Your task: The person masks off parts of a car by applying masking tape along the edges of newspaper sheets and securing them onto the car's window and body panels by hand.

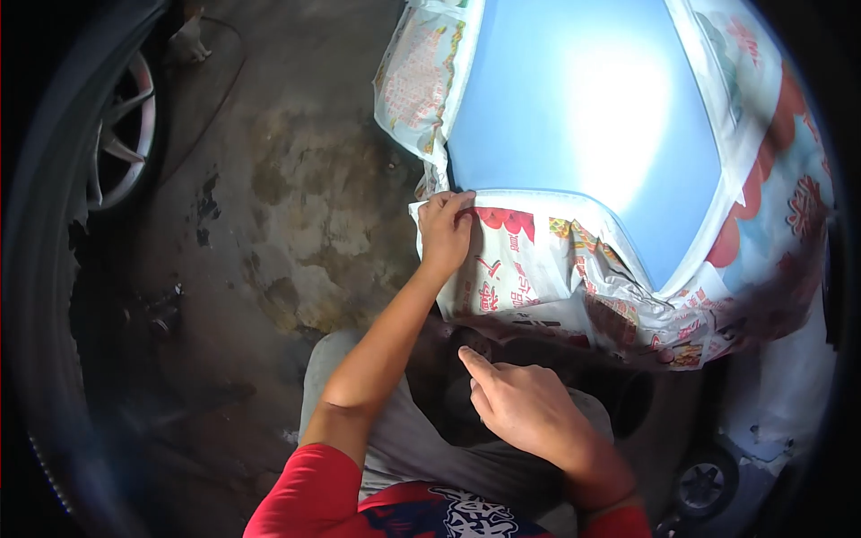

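A smooth light-blue panel (pixel 529 108), bright with glare, is framed by pale masking tape (pixel 725 157) and printed plastic or paper sheeting (pixel 502 269). My left hand (pixel 446 229) lies at the panel's lower left corner, its bent fingers pressed onto the top edge of the sheeting and the tape there. Lower down, my right hand (pixel 525 403) hovers in front of the sheeting, apart from it. Its index finger points up and left, while the other fingers curl underneath and are partly hidden. I see nothing held in it.
A car wheel (pixel 126 134) stands at the upper left, with a thin hose or cable on the stained floor (pixel 305 215) beside it. At the lower right is a small wheel (pixel 704 484). My knees in grey trousers (pixel 404 448) are under the wrapped part.
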The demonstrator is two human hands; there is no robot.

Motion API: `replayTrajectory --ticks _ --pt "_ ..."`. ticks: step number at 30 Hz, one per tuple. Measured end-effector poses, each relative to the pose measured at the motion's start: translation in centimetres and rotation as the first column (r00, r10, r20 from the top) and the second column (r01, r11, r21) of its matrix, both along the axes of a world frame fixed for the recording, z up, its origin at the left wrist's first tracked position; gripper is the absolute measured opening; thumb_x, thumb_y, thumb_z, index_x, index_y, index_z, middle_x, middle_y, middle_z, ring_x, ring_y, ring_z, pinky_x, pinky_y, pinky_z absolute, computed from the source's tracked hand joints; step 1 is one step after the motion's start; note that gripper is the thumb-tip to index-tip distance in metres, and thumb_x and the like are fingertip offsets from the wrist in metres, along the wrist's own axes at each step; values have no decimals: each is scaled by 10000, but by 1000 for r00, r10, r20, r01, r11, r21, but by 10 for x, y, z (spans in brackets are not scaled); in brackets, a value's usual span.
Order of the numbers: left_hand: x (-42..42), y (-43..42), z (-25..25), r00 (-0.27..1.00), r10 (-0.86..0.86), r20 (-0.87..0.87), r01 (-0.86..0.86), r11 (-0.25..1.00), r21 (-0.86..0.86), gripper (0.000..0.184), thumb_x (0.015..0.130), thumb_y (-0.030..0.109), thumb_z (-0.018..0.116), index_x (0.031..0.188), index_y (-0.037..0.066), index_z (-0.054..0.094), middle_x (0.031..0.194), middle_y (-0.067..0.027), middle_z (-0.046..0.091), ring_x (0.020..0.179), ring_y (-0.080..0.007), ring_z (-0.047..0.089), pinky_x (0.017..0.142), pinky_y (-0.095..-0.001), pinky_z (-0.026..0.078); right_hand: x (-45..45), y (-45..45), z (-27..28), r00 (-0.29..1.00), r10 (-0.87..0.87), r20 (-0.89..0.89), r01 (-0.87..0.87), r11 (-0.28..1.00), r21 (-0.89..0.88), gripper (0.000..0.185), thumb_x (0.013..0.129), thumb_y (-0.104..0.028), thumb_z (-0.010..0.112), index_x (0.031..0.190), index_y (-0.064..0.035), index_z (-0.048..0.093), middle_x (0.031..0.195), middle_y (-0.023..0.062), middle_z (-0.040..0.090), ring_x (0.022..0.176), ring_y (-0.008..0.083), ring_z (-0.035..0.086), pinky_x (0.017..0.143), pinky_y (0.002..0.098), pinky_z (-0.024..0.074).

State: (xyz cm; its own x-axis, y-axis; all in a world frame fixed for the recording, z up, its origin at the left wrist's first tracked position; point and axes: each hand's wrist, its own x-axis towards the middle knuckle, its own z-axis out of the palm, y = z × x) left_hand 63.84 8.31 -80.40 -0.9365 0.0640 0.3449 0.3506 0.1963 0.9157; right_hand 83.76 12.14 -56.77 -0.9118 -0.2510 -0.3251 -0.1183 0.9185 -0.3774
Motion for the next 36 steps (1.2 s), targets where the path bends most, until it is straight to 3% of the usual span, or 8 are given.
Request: replayTrajectory --ticks 3,6,10,14,24,28,32,36 --pt "6 2 28 990 -42 -134 44 999 8 352 864 -9 619 1207 55 671 1235 -146 618 1152 -344 529 1019 -426 416 -2 6 -5 995 4 100 -7 999 35 272 954 -148 619 1184 -4 641 755 144 700 646 338 700 558 445 556" --pt "19 10 58 979 -95 -181 129 974 185 365 873 -10 602 1233 33 645 1236 -191 610 1128 -351 555 1000 -428 434 -1 12 -12 997 43 59 -44 999 14 165 958 -152 612 1041 -10 623 723 141 683 629 341 695 542 456 554" --pt "40 12 108 954 -212 -211 264 930 256 388 894 -3 596 1280 13 625 1252 -184 568 1115 -332 554 999 -398 437 4 14 -12 998 52 24 -51 998 -31 145 952 -145 604 990 -5 598 698 142 664 615 355 690 519 466 556" --pt "48 12 137 922 -267 -281 327 925 192 396 917 59 609 1309 7 636 1294 -196 567 1229 -334 528 1081 -438 403 11 18 -3 997 73 36 -70 996 -57 145 940 -133 603 978 7 596 704 151 660 611 360 689 512 461 561" --pt "56 13 141 885 -305 -352 327 945 4 477 956 168 627 1401 2 587 1371 -209 478 1263 -354 462 1086 -447 384 18 24 2 994 102 24 -100 991 -85 145 954 -146 600 974 -3 586 774 153 656 657 352 692 535 452 565" --pt "53 23 115 832 -254 -493 265 963 -50 608 922 168 669 1493 24 515 1398 -210 503 1307 -399 470 1088 -484 392 15 21 8 993 116 17 -111 977 -183 155 973 -171 602 991 -19 578 850 153 654 720 353 698 593 461 566" --pt "54 23 92 798 -307 -520 282 951 -129 716 958 238 668 1564 -14 381 1579 -258 378 1433 -463 392 1187 -534 330 10 20 16 993 114 -13 -112 943 -313 166 993 -179 592 1064 -28 592 955 149 671 801 366 703 682 458 566" --pt "54 -4 83 884 -397 -249 351 913 -210 749 976 268 668 1580 -23 334 1628 -260 325 1483 -447 349 1213 -487 324 1 16 24 994 104 21 -82 881 -466 200 987 -166 599 1137 -35 600 1031 156 670 879 388 694 771 475 553"
